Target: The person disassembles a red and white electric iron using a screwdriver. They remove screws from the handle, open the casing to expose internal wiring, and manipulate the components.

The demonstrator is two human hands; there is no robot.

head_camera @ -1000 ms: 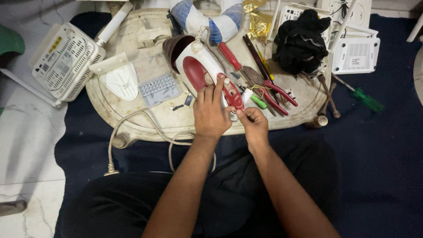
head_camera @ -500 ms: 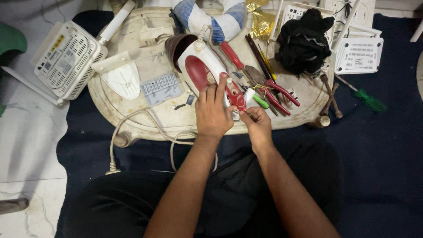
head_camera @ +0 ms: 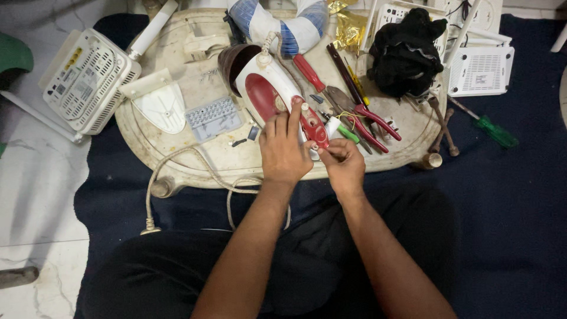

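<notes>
L hand (head_camera: 284, 150) flat on iron (head_camera: 273, 97), pinning it; R hand (head_camera: 342, 164) pinches a small part at its heel, too small to ID. Best keep iron pinned, wires (head_camera: 345, 118) clear of R fingers.

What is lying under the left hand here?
The left hand lies on the rear of a red and white clothes iron, fingers toward its red handle. The right hand pinches something small beside it. The iron's rear end is covered.
</notes>
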